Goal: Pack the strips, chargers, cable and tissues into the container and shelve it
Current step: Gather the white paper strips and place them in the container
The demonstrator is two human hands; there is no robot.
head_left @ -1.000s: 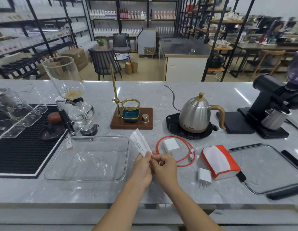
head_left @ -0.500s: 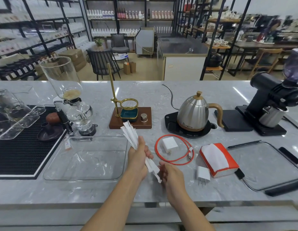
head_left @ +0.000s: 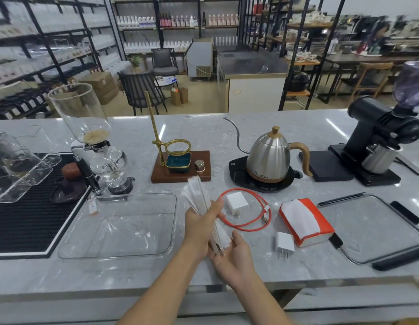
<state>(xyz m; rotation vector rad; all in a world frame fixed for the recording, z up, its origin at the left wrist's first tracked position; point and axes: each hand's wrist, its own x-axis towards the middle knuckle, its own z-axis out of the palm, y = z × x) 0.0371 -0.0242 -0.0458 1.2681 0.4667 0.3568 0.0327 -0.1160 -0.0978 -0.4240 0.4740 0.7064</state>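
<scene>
My left hand (head_left: 200, 227) grips a bundle of white strips (head_left: 199, 195) just right of the clear glass container (head_left: 166, 245). The strips fan upward above my fist, and their lower ends rest against the open palm of my right hand (head_left: 234, 256). An orange cable (head_left: 250, 225) lies coiled on the counter around a white charger (head_left: 236, 202). A second white charger (head_left: 284, 243) lies nearer me, prongs toward the counter edge. The orange and white tissue pack (head_left: 304, 221) sits to its right.
A glass lid with black handles (head_left: 377, 231) lies at the right. Behind stand a steel kettle (head_left: 270, 156) on its black base, a wooden dripper stand (head_left: 180, 165), a siphon brewer (head_left: 98, 146) and a black grinder (head_left: 379, 141). A black mat (head_left: 28, 216) covers the left.
My hands separated. The left hand took the whole bundle of strips and tilted it upright, while the right hand dropped lower and opened beneath the strips' bottom ends.
</scene>
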